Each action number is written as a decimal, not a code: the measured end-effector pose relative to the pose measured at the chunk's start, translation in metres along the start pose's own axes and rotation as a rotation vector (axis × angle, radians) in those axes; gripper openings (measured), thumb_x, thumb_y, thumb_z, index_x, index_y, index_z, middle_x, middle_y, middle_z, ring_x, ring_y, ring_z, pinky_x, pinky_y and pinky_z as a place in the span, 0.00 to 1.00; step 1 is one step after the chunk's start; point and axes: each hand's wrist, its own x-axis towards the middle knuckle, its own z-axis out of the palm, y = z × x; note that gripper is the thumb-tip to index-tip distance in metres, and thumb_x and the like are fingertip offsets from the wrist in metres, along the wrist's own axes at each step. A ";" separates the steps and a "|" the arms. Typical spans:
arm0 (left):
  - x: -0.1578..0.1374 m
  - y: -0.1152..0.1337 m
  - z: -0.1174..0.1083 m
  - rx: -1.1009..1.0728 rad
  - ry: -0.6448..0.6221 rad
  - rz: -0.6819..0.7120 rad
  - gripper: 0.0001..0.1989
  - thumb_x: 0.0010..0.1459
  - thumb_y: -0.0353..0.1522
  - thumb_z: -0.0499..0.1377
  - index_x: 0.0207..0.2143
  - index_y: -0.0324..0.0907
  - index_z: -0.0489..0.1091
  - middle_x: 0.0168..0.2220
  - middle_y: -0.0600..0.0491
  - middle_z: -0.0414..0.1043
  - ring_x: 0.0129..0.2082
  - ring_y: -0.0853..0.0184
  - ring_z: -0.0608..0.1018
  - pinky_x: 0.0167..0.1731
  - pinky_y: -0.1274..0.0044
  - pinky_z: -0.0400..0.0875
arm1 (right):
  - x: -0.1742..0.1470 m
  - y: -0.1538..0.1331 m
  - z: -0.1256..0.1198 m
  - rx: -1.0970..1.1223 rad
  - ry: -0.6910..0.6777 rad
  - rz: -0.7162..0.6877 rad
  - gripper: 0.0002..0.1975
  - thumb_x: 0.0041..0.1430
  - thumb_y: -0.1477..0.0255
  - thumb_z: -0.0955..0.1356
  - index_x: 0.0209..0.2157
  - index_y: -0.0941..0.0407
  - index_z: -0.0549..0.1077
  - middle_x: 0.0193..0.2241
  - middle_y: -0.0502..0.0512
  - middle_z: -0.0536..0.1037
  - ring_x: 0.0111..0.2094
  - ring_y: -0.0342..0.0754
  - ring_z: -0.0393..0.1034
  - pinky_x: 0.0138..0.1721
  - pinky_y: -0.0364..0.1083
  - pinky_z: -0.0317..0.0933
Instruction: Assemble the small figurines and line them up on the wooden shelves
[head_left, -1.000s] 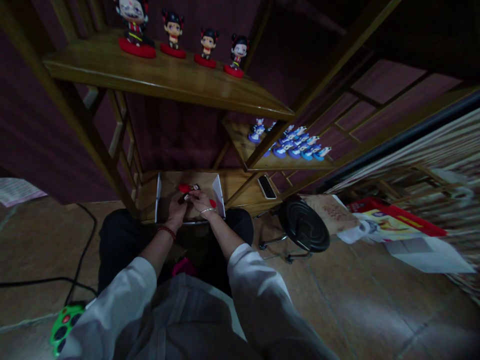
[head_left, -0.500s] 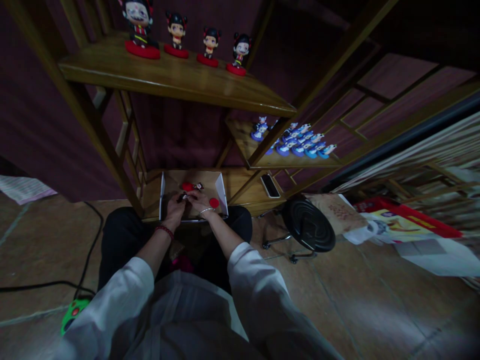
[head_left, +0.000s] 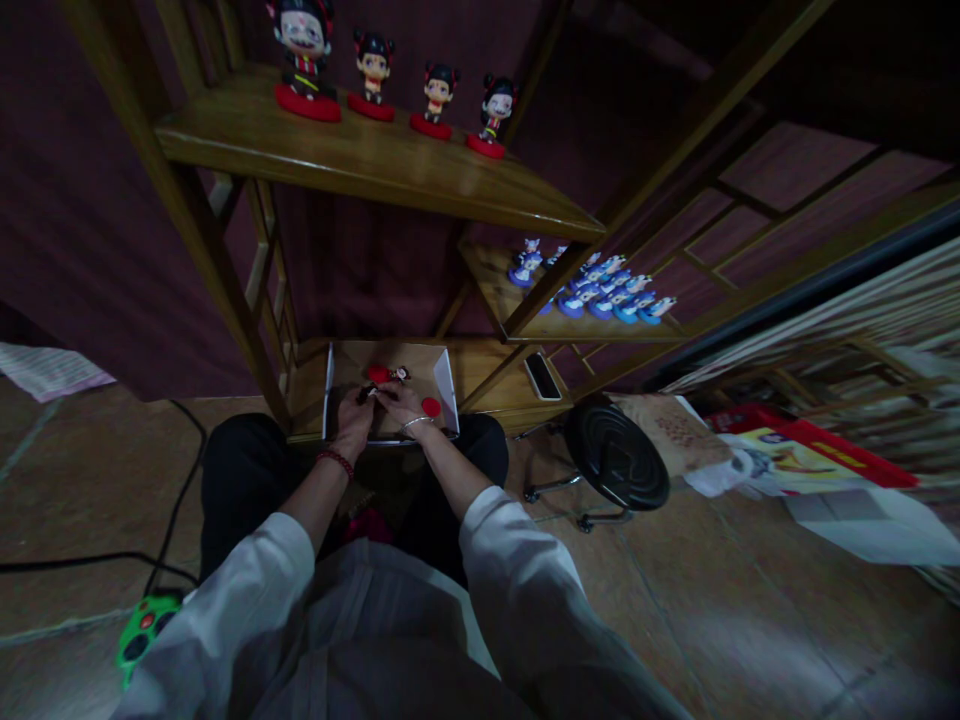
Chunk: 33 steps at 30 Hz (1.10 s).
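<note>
Both hands are close together over a shallow open cardboard box (head_left: 442,372) on the low shelf in front of my knees. My left hand (head_left: 355,412) is closed, its fingertips pinching a small dark-and-pale figurine piece (head_left: 372,392). On the same piece, from the other side, the fingers of my right hand (head_left: 403,404) are also closed. The piece's exact shape is hidden by the fingers. Just beyond them in the box lie a red part (head_left: 377,373) and a small black-haired figurine (head_left: 401,374). A round red base (head_left: 431,407) rests to the right of my right hand.
Above, several black-haired figurines on red bases (head_left: 439,95) stand on a wooden shelf (head_left: 360,165). Several blue-and-white figurines (head_left: 600,290) fill a lower shelf. A phone (head_left: 542,376) lies right of the box, near a black stool (head_left: 616,455). A green object (head_left: 148,630) and cable (head_left: 176,510) are at left.
The view has shifted slightly, so the shelves and figurines appear a little farther right. Both hands stay at the same piece over the box, with only slight finger movement.
</note>
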 end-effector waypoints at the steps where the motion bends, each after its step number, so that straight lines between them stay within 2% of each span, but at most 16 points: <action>1: 0.000 -0.001 0.000 0.001 0.009 -0.003 0.13 0.48 0.26 0.58 0.39 0.37 0.69 0.37 0.48 0.74 0.36 0.68 0.75 0.40 0.77 0.68 | -0.001 -0.001 0.000 0.000 -0.006 -0.002 0.09 0.52 0.74 0.65 0.35 0.55 0.74 0.35 0.50 0.77 0.37 0.43 0.70 0.42 0.43 0.63; 8: 0.005 -0.006 -0.004 0.016 0.012 0.006 0.12 0.48 0.28 0.57 0.38 0.37 0.70 0.35 0.47 0.74 0.34 0.67 0.75 0.37 0.76 0.68 | -0.003 -0.005 0.002 -0.015 -0.010 0.021 0.08 0.51 0.71 0.66 0.35 0.53 0.75 0.34 0.49 0.78 0.35 0.43 0.71 0.40 0.43 0.64; 14: 0.001 0.002 -0.005 -0.005 0.012 0.012 0.14 0.49 0.29 0.57 0.40 0.37 0.69 0.38 0.47 0.73 0.36 0.67 0.75 0.38 0.76 0.68 | -0.004 -0.010 0.001 -0.013 -0.006 -0.006 0.09 0.51 0.73 0.65 0.35 0.54 0.75 0.34 0.49 0.78 0.36 0.42 0.71 0.42 0.42 0.63; 19: -0.002 0.004 -0.009 -0.027 -0.028 0.053 0.14 0.47 0.24 0.57 0.39 0.38 0.69 0.36 0.49 0.73 0.36 0.69 0.74 0.40 0.77 0.67 | -0.005 -0.005 0.001 -0.006 -0.014 -0.022 0.10 0.50 0.74 0.65 0.35 0.52 0.75 0.35 0.49 0.78 0.38 0.44 0.70 0.44 0.45 0.62; 24: -0.003 0.003 -0.011 -0.033 -0.035 0.043 0.15 0.44 0.22 0.57 0.37 0.39 0.70 0.33 0.52 0.74 0.34 0.70 0.74 0.40 0.77 0.67 | -0.006 0.001 0.002 0.031 -0.048 -0.036 0.11 0.50 0.72 0.65 0.36 0.51 0.75 0.32 0.48 0.78 0.34 0.43 0.71 0.41 0.45 0.64; 29: -0.004 0.007 -0.010 0.034 -0.023 0.018 0.17 0.44 0.21 0.56 0.39 0.38 0.69 0.34 0.50 0.73 0.34 0.69 0.74 0.38 0.77 0.67 | -0.009 0.001 -0.001 0.051 -0.034 -0.042 0.11 0.50 0.72 0.65 0.36 0.52 0.76 0.34 0.50 0.78 0.35 0.44 0.70 0.39 0.44 0.64; 33: -0.005 0.009 -0.008 -0.002 -0.052 0.009 0.17 0.45 0.22 0.56 0.41 0.38 0.68 0.36 0.50 0.73 0.35 0.70 0.74 0.38 0.78 0.67 | -0.009 0.003 -0.004 0.052 -0.021 -0.041 0.12 0.49 0.73 0.64 0.36 0.53 0.75 0.34 0.50 0.78 0.35 0.44 0.71 0.39 0.44 0.64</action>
